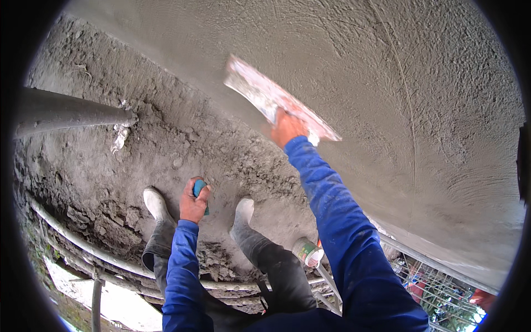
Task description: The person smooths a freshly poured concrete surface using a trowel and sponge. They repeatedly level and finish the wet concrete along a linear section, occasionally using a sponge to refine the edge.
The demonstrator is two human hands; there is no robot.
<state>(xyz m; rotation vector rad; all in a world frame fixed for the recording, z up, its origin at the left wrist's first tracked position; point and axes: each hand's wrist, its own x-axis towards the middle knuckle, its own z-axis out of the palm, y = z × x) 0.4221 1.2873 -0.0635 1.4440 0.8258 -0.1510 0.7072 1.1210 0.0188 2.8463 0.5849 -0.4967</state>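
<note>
My right hand (289, 127) grips a long rectangular trowel (254, 83) with a pale, pinkish, smeared face, held at the grey plastered wall (420, 110), whose surface shows smooth areas, rougher texture and a thin line. My left hand (192, 205) is closed around a blue block (200, 188), which looks like a sponge, held lower down between my legs. Below are my dusty boots (156, 205) on rubble-strewn grey ground (160, 155).
A round post (66, 110) stands at the left. Wooden poles (88, 249) edge the walkway lower left, with a drop beyond. A small bucket (307, 252) sits by my right leg. Metal bars and scaffolding (420, 293) show lower right.
</note>
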